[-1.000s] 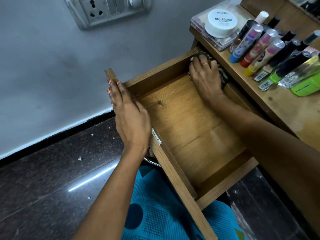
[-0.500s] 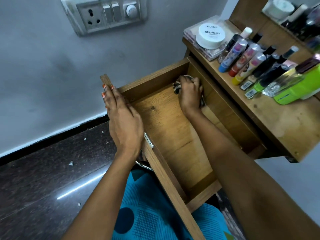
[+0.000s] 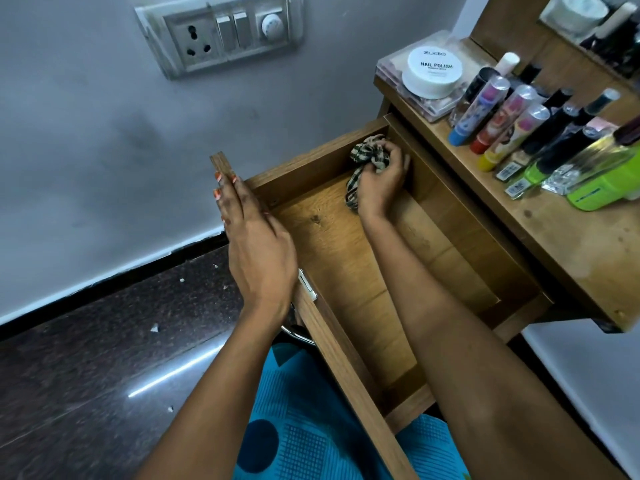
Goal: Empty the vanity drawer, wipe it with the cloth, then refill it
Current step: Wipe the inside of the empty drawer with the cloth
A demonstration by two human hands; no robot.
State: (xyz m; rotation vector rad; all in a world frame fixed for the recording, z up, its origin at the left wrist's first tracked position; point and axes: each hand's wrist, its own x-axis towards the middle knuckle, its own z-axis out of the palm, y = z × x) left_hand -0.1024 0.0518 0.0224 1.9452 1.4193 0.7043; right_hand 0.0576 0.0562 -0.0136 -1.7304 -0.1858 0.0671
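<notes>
The vanity drawer [image 3: 332, 271] stands pulled well out from under the vanity top [image 3: 571, 251]. Its wooden floor shows nothing loose on it, so the emptying looks done and wiping is the step in hand. The checked cloth [image 3: 365, 155] is inside the drawer, bunched into the far corner where the side wall runs in under the top. The right hand [image 3: 382, 180] has its fingers curled round the cloth in a wad, and a tail of fabric hangs below the palm onto the drawer floor. Balling it up like that probably lets the fingertips drive fabric into the corner seam, where dust collects. The left hand [image 3: 258, 244] grips nothing. Its fingers are straight and together, and it lies flat along the top edge of the drawer's front panel, most likely bracing the drawer so it does not slide or rock under the scrubbing.

On the top just beside the drawer, what were probably its contents seem parked for the refill: a white tub [image 3: 433, 72] marked nail polish, a row of colourful capped tubes [image 3: 491, 119] and a bright green bottle [image 3: 609, 188]. Keeping them that near the drawer suits putting them back. Beyond the drawer a switch plate [image 3: 221, 32] sits on the grey wall.
</notes>
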